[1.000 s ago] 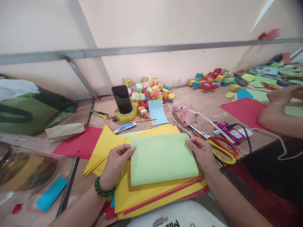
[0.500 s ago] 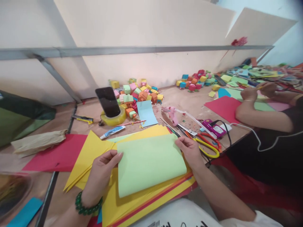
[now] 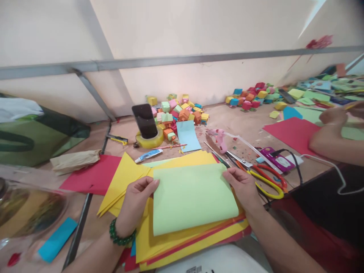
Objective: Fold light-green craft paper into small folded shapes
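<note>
A light green sheet of paper (image 3: 193, 199) is held by both hands, its near edge bowed in a soft curve. My left hand (image 3: 139, 197) pinches its upper left corner between thumb and fingers. At the upper right corner my right hand (image 3: 240, 185) has the same kind of pinch. Beneath the sheet is a stack of yellow paper (image 3: 148, 250), with red and orange edges showing. Folded yellow sheets (image 3: 123, 182) lie beside my left hand. Yellow-handled scissors (image 3: 270, 186) and red-handled scissors (image 3: 274, 172) are close to my right hand.
Behind the stack are a phone (image 3: 144, 121) on a tape roll (image 3: 149, 140), a glue tube (image 3: 148, 155), a light blue sheet (image 3: 189, 134) and small paper cubes (image 3: 167, 117). A pink glue gun (image 3: 218, 139) lies right of them. Another person's arm (image 3: 332, 140) is at the right.
The camera view has swung left, so the table's things appear farther right. Both hands keep their pinch on the green sheet.
</note>
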A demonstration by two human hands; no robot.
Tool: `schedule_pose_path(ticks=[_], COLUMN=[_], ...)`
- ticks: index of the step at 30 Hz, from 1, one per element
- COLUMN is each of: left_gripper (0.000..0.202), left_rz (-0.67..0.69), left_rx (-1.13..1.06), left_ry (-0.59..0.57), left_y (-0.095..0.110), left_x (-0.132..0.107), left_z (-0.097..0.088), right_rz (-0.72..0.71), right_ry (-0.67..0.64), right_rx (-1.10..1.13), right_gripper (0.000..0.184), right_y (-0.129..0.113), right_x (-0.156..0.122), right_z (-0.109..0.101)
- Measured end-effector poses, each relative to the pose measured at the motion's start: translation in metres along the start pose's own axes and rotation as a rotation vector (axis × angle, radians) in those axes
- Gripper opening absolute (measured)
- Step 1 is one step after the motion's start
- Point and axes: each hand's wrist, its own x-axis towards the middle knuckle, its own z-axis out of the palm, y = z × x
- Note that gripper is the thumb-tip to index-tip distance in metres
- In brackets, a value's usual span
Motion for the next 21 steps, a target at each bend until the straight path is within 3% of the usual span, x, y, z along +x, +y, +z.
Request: schedule_pose_path(ticks=[10, 21], left_gripper=[0.035, 0.034], left_rz=[-0.020, -0.013], left_rx=[-0.001, 0.049], left_ry=[-0.001, 0.009], left_y=[0.011, 0.028], left_x=[-0.003, -0.004], left_z=[0.002, 0.002], right_rz=[0.100, 0.013], right_ry=[-0.023, -0.044], right_rx=[0.060, -0.035], right_gripper=[0.039, 0.045], right_y=[-0.001, -0.025], right_x=[-0.002, -0.006], right_z=[0.001, 0.014])
